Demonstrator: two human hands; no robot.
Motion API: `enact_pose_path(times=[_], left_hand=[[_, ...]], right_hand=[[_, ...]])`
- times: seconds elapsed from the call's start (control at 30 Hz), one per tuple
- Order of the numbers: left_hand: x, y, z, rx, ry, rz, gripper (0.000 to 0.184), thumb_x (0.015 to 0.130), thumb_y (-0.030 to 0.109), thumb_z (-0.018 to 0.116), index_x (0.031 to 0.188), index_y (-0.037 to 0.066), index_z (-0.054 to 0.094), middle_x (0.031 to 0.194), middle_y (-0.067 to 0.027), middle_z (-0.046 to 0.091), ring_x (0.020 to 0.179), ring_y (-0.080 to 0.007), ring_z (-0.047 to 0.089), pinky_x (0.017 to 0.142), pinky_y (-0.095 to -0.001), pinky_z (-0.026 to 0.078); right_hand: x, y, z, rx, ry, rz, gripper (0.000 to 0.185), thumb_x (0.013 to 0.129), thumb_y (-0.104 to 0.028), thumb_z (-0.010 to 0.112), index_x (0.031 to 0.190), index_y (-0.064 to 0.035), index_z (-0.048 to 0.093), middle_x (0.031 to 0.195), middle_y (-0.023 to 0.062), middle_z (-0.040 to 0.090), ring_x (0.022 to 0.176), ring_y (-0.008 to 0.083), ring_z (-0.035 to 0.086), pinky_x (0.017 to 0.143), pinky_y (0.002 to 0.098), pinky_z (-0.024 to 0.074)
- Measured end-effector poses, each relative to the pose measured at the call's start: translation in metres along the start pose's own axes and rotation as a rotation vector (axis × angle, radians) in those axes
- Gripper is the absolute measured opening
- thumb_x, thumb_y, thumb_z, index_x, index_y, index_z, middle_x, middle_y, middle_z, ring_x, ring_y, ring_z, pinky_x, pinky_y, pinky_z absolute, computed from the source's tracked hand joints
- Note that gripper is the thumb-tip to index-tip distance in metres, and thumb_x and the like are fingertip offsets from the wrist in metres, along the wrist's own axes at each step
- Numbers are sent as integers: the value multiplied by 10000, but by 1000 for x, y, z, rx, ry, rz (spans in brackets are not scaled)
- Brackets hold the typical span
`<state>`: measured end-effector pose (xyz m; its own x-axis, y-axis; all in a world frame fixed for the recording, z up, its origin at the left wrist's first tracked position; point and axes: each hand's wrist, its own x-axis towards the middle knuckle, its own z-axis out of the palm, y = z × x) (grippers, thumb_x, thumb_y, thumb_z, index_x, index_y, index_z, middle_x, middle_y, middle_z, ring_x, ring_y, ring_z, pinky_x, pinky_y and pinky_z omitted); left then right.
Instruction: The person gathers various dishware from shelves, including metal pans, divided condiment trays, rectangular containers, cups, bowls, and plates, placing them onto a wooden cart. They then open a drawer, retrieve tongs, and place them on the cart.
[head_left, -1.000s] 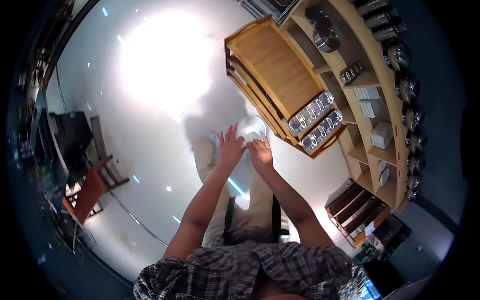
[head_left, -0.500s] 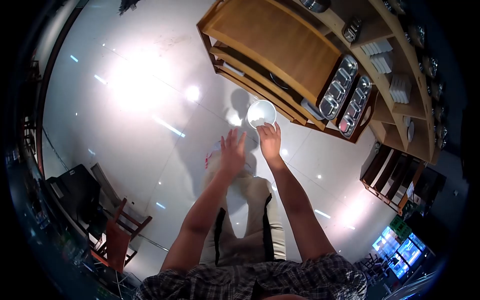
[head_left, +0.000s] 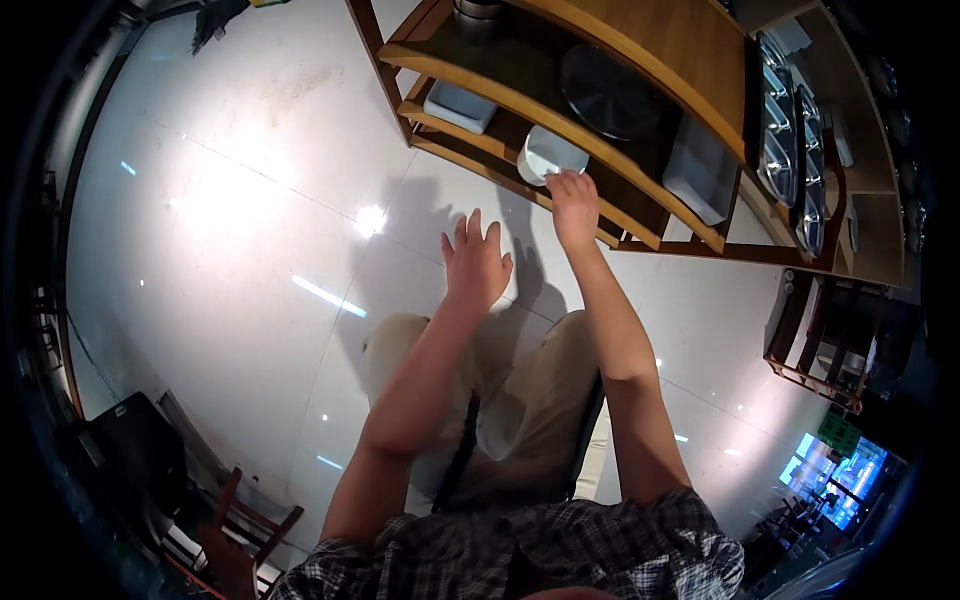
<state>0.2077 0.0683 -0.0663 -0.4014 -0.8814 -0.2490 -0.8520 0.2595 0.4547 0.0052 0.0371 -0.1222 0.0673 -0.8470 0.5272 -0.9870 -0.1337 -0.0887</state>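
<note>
My right hand (head_left: 576,208) grips the near rim of a white bowl (head_left: 553,152) with thumb and fingers. The bowl is at the open side of a wooden cart (head_left: 470,75), in front of its lower shelf; whether it touches the shelf I cannot tell. Out over the floor, my left hand (head_left: 476,262) is empty with its fingers spread, to the left of and nearer than the bowl. Inside the cart lie a dark round tray (head_left: 610,90), a white rectangular tub (head_left: 460,106) at the left and another pale tub (head_left: 703,170) at the right.
Compartmented metal trays (head_left: 776,150) lie on the cart's right end. Beyond it stands a wooden shelf unit (head_left: 880,215). A wooden chair (head_left: 228,550) is at the lower left, and a slatted wooden rack (head_left: 825,340) at the right. Shiny tiled floor (head_left: 300,230) spreads to the left.
My right hand has carried the white bowl from over the floor up and right to the cart's lower shelf. My body has bent lower, and the left hand's fingers have spread.
</note>
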Motion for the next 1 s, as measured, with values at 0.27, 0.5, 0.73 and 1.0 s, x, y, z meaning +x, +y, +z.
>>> enact_pose_path(times=[0.27,0.5,0.73,1.0], left_hand=[[31,-10,20,70,109,51,673,811,274,662,1394,121,361,1472,-150,260,1357,-351,257,1082,-585,233],[21,-5,15,7,83,101,684,813,278,663,1405,130,353,1465,-162,272,1349,-362,269,1086,-577,235],[10,13,1,85,-85,-58,583,844,304,617,1355,103,420,1464,-163,288,1362,-360,256,1088,-587,224],[-29,32,-3,-132,281,-83,409,791,123,578,1193,48,563,1306,-143,490,1238,-329,434,1050,-530,302]], right_hand=[[23,22,44,-90,-117,202,169,797,-117,562,922,-124,675,770,79,642,748,267,642,632,388,517],[30,30,52,-94,-248,336,154,848,-158,544,926,-124,673,907,123,652,875,308,630,735,419,519],[24,-9,16,-64,-332,429,308,792,-89,579,1099,-73,603,1155,144,573,1089,328,544,905,423,463],[-40,-70,-108,428,-331,137,353,677,15,591,1022,-56,615,1222,153,540,1166,342,493,999,423,403]])
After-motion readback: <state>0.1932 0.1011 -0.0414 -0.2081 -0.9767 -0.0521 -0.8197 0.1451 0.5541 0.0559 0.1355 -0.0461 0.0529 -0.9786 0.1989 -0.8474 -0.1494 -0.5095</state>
